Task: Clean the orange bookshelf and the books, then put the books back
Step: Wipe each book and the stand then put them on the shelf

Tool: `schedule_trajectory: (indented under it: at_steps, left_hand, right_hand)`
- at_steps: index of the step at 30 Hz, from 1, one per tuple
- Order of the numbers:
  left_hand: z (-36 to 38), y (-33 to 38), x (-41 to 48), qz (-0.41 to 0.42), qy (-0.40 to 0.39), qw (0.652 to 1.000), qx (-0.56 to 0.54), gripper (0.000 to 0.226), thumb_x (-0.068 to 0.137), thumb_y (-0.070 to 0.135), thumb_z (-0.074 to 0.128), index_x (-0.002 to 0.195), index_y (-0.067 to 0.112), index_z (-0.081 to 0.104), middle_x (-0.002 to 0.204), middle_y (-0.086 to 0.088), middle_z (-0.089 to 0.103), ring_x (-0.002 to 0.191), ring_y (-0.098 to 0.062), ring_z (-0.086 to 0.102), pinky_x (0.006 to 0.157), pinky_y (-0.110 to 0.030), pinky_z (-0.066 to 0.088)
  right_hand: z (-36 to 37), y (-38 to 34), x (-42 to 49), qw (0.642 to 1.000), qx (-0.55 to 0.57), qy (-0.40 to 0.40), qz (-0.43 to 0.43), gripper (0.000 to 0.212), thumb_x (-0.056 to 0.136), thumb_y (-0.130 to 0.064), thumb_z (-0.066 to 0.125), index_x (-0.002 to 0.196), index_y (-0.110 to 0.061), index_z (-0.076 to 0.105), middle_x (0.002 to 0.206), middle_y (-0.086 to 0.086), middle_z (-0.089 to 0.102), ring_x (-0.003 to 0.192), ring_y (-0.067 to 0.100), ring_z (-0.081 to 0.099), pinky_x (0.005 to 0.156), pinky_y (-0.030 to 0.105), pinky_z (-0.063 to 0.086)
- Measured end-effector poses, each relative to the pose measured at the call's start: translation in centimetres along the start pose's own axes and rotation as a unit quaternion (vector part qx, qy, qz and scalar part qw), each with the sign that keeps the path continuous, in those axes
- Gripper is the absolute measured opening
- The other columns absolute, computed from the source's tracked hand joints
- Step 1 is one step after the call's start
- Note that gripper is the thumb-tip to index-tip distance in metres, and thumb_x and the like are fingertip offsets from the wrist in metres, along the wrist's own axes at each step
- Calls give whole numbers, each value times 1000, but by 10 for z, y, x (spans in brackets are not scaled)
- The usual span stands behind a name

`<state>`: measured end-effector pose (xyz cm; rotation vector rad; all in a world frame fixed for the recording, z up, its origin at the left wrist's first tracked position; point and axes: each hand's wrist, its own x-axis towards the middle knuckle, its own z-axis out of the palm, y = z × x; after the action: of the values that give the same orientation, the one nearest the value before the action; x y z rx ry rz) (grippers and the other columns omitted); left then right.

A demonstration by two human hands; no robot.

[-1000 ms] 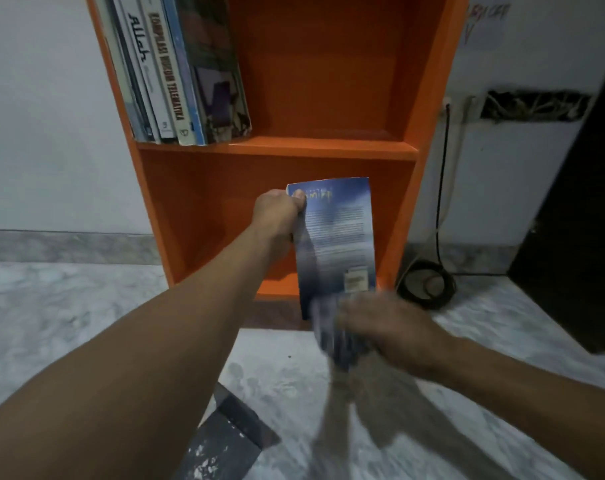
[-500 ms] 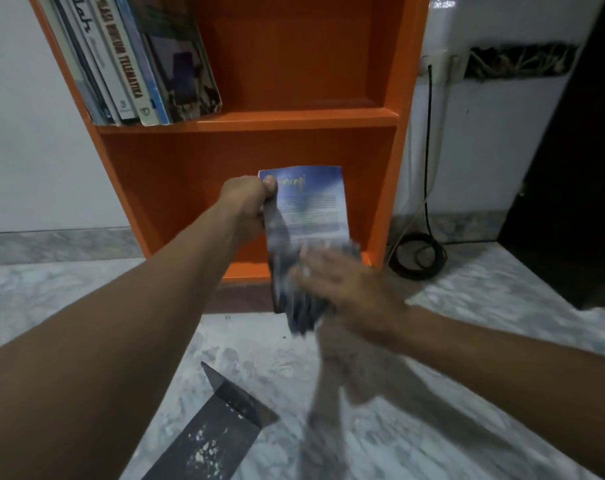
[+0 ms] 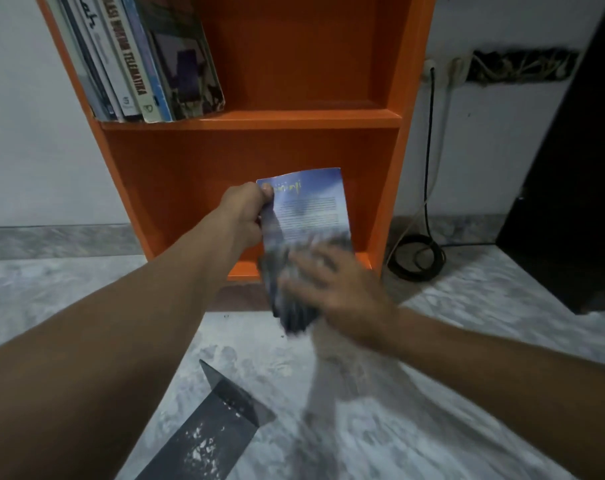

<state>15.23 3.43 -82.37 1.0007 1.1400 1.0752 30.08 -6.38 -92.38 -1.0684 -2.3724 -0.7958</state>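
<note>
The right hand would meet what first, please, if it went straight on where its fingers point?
The right hand would first meet the dark cloth under its fingers, then the blue book behind it; blur leaves depth unsure.

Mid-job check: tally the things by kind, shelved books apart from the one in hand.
Shelved books: about 6, left spines hard to separate
Book in left hand: 1
Cloth under right hand: 1
Bookshelf: 1
Total: about 9
</note>
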Motion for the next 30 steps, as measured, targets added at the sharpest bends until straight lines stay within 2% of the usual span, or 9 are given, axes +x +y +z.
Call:
schedule_trajectory:
  at_steps: [4,8,10,12,17,22,24,27,30]
  left_hand:
    - [-13,2,3,26,19,999,20,19,100,11,53,113,-2,57,92,-12,64,80,-27,63,87,-47,55]
    - [-24,3,10,54,51,997,21,17,101,17,52,87,10,59,90,-7,61,84,-27,60,88,-46,53]
    - [-27,1,12,53,40,998,-21,23,101,15,50,79,12,57,84,-5,61,74,-21,59,79,-39,54]
    - [-25,2,9,63,1,997,-36,24,101,12,49,78,12,54,80,-2,59,73,-20,58,73,-37,53]
    - [-22,8,7,81,36,989,-122,20,101,16,49,84,13,59,85,-4,66,79,-22,65,74,-39,55]
    - [-64,7,15,115,61,983,-131,21,103,17,45,86,15,58,81,0,72,69,-15,73,53,-31,56]
    - [-68,4,16,118,45,984,-123,19,104,20,43,95,14,59,89,-1,73,75,-16,74,57,-33,56]
    - [-57,0,13,108,21,986,-124,21,105,23,42,95,14,58,86,-1,72,74,-16,72,60,-33,56]
    - [-35,0,9,88,3,984,-154,24,105,26,42,93,14,59,88,-2,71,77,-18,71,68,-36,57]
  right_hand:
    - [-14,-25,-34,945,129,-297,-40,25,73,-17,71,94,-27,65,98,-2,66,91,29,65,60,33,45]
    - [-53,13,6,978,190,-24,78,41,67,-2,69,104,-21,69,104,1,67,94,25,64,67,42,55]
    - [-73,40,36,965,164,134,154,41,68,3,69,107,-13,70,108,7,66,98,26,63,73,43,54]
    - [-83,63,61,944,151,194,222,49,74,5,61,120,-13,67,116,9,64,105,26,60,80,44,54]
    - [-44,31,25,948,223,-2,227,65,73,1,60,133,-27,59,156,10,32,138,32,39,111,41,36]
    - [-37,4,-77,930,227,-284,55,43,76,-3,50,109,-23,70,112,1,66,100,20,65,80,33,53]
    - [-43,19,-75,931,260,-193,169,34,79,-1,63,101,-24,73,93,4,69,82,18,66,69,31,52]
    - [-59,35,-39,863,316,-41,392,29,85,4,62,108,-13,71,87,2,64,69,13,60,62,13,47]
    - [-68,24,-6,817,379,-1,434,37,89,-5,64,122,-20,57,97,-8,67,80,3,64,66,12,48]
